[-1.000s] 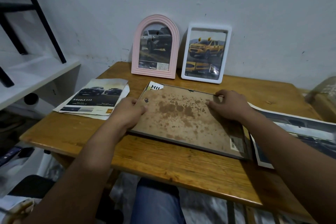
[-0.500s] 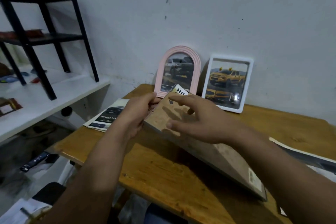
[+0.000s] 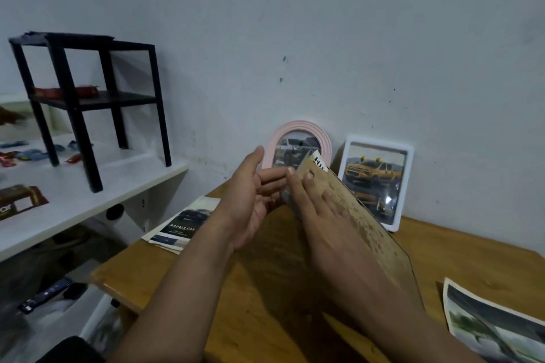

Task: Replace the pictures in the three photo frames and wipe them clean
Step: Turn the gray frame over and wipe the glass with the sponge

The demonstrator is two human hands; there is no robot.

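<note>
The large frame stands tilted steeply on the wooden table, its stained brown backing towards me. My right hand lies flat against that backing with straight fingers. My left hand is held open beside the frame's upper left corner, fingertips reaching to its front side. A printed sheet sticks out at the frame's top corner. Behind, a pink arched frame and a white frame with a yellow truck picture lean on the wall.
A dark car picture lies on the table's left side, and another print lies at the right front. Left of the table, a white shelf carries a black rack and small items.
The large frame went from lying flat to tilted steeply upright. My left hand let go of its corner and opened. The view swung left and up.
</note>
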